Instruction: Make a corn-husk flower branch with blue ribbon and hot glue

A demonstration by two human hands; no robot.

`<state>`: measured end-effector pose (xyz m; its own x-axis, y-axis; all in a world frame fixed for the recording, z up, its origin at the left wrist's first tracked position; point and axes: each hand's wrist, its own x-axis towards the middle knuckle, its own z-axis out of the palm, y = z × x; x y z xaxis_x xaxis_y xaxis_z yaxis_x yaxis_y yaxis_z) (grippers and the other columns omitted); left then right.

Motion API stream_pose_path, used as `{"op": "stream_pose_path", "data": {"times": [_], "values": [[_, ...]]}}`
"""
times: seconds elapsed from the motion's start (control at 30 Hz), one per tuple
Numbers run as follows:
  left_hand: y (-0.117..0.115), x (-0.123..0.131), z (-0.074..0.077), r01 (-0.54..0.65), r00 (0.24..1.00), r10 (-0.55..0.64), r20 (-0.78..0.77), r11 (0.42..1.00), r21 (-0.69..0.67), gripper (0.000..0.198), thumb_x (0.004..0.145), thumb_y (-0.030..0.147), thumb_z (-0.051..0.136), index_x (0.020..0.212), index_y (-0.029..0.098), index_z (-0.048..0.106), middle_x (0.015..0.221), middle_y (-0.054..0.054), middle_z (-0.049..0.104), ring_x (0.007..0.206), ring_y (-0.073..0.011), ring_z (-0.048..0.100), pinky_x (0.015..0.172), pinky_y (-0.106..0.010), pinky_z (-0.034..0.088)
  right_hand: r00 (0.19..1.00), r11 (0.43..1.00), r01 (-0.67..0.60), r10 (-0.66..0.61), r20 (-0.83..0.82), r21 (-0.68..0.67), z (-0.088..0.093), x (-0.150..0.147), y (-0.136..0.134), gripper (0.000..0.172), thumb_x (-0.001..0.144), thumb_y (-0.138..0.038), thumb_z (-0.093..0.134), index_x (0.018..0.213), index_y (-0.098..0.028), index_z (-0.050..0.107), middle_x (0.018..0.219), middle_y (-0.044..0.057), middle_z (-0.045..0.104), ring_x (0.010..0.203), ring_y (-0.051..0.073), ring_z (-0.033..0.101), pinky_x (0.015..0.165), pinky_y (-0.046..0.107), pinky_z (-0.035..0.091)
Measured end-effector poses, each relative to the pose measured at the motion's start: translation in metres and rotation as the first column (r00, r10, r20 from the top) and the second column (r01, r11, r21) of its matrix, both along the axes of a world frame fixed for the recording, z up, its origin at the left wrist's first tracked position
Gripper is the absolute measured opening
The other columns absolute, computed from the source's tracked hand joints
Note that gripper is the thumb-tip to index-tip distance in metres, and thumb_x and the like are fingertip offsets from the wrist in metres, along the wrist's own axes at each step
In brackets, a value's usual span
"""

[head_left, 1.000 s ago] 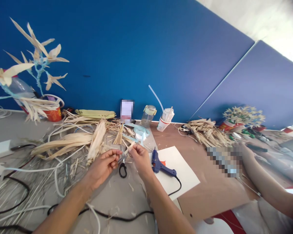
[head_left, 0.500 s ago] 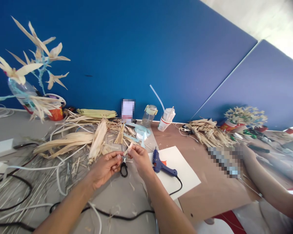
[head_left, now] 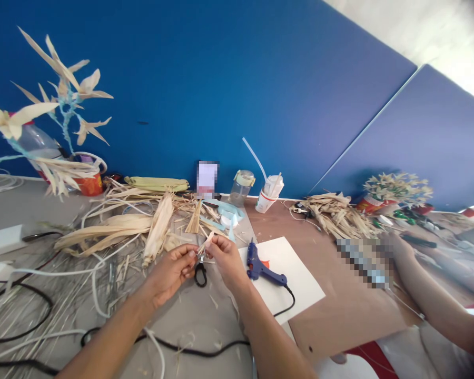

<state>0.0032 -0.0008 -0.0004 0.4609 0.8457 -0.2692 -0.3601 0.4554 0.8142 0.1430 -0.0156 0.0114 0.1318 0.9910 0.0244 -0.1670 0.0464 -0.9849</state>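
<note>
A small pale strip of corn husk (head_left: pixel 209 239) is between my two hands. My right hand (head_left: pixel 223 256) pinches it between thumb and fingertips. My left hand (head_left: pixel 176 267) is closed too, thumb against fingers, at the strip's lower left end. Just beneath the fingertips lies a pair of scissors (head_left: pixel 200 275), its black handle toward me and its blades partly hidden. A blue glue gun (head_left: pixel 265 267) rests on a white sheet (head_left: pixel 300 287) to the right of my right hand. Dried corn husks (head_left: pixel 158 226) are heaped beyond my left hand.
Black and white cables (head_left: pixel 205 351) cross the table's front and left. Husk flowers on a blue-wrapped stem (head_left: pixel 65 118) rise at the left. A clear jar (head_left: pixel 242 188) and paper cup (head_left: pixel 266 200) stand by the blue partition. Another person's arm (head_left: pixel 430 300) rests at the right.
The husk flower at the far left has swung left and slightly down. My hands have hardly moved, and the husk strip has tilted slightly between them.
</note>
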Motion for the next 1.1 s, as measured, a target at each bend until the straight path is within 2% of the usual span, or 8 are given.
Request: {"op": "stream_pose_path", "data": {"times": [0.27, 0.47, 0.6, 0.8, 0.97, 1.1], "values": [[-0.0018, 0.0013, -0.0027, -0.015, 0.995, 0.025, -0.101, 0.995, 0.099, 0.026, 0.067, 0.035, 0.073, 0.079, 0.014, 0.064, 0.056, 0.004, 0.047, 0.047, -0.0055, 0.034, 0.046, -0.019, 0.026, 0.997, 1.000, -0.006, 0.008, 0.071, -0.018, 0.0005, -0.0026, -0.0027, 0.012, 0.074, -0.025, 0.053, 0.065, -0.019, 0.049, 0.047, -0.007, 0.047, 0.041, 0.007, 0.040, 0.045, 0.020, 0.031], [-0.0014, 0.0017, -0.0051, -0.018, 0.991, 0.031, -0.127, 0.994, 0.104, 0.027, 0.066, 0.036, 0.074, 0.077, 0.014, 0.064, 0.057, 0.004, 0.046, 0.047, -0.0054, 0.033, 0.045, -0.019, 0.026, 1.000, 1.000, 0.020, -0.020, 0.008, -0.004, -0.0019, -0.0038, -0.0004, 0.010, 0.071, -0.020, 0.054, 0.071, -0.020, 0.044, 0.054, -0.008, 0.053, 0.038, 0.005, 0.039, 0.040, 0.018, 0.030], [-0.0015, 0.0011, -0.0046, 0.005, 0.994, 0.005, -0.110, 0.996, 0.094, 0.026, 0.068, 0.037, 0.072, 0.077, 0.014, 0.063, 0.058, 0.004, 0.046, 0.047, -0.0043, 0.031, 0.046, -0.018, 0.026, 0.994, 0.999, 0.031, -0.031, -0.102, -0.007, -0.0055, -0.0045, 0.0010, 0.027, 0.067, -0.018, 0.055, 0.089, -0.021, 0.039, 0.053, -0.012, 0.052, 0.036, 0.005, 0.040, 0.039, 0.017, 0.031], [-0.0017, 0.0008, -0.0026, 0.018, 0.995, -0.010, -0.097, 0.996, 0.083, 0.026, 0.068, 0.035, 0.073, 0.077, 0.013, 0.063, 0.057, 0.005, 0.045, 0.046, -0.0039, 0.030, 0.045, -0.018, 0.025, 0.991, 0.998, 0.049, -0.052, -0.123, -0.029, -0.0053, -0.0057, 0.0015, 0.045, 0.065, -0.014, 0.054, 0.105, -0.020, 0.035, 0.053, -0.013, 0.053, 0.037, 0.006, 0.042, 0.040, 0.017, 0.033], [-0.0009, 0.0004, -0.0051, 0.027, 0.998, -0.023, -0.066, 0.998, 0.058, 0.024, 0.068, 0.033, 0.073, 0.077, 0.013, 0.062, 0.056, 0.005, 0.045, 0.046, -0.0034, 0.031, 0.045, -0.017, 0.025, 0.992, 0.999, 0.041, -0.042, -0.116, -0.014, -0.0041, -0.0054, 0.0005, 0.047, 0.066, -0.013, 0.054, 0.109, -0.020, 0.037, 0.054, -0.013, 0.053, 0.038, 0.006, 0.041, 0.040, 0.017, 0.032], [0.0001, -0.0004, -0.0063, 0.028, 0.999, -0.027, -0.030, 0.999, 0.026, 0.021, 0.069, 0.029, 0.073, 0.076, 0.013, 0.062, 0.055, 0.006, 0.044, 0.044, -0.0028, 0.031, 0.044, -0.017, 0.025, 0.994, 1.000, 0.019, -0.020, -0.107, -0.014, -0.0009, -0.0043, -0.0019, 0.041, 0.071, -0.020, 0.055, 0.109, -0.020, 0.040, 0.058, -0.010, 0.056, 0.037, 0.005, 0.040, 0.039, 0.018, 0.031]]}}
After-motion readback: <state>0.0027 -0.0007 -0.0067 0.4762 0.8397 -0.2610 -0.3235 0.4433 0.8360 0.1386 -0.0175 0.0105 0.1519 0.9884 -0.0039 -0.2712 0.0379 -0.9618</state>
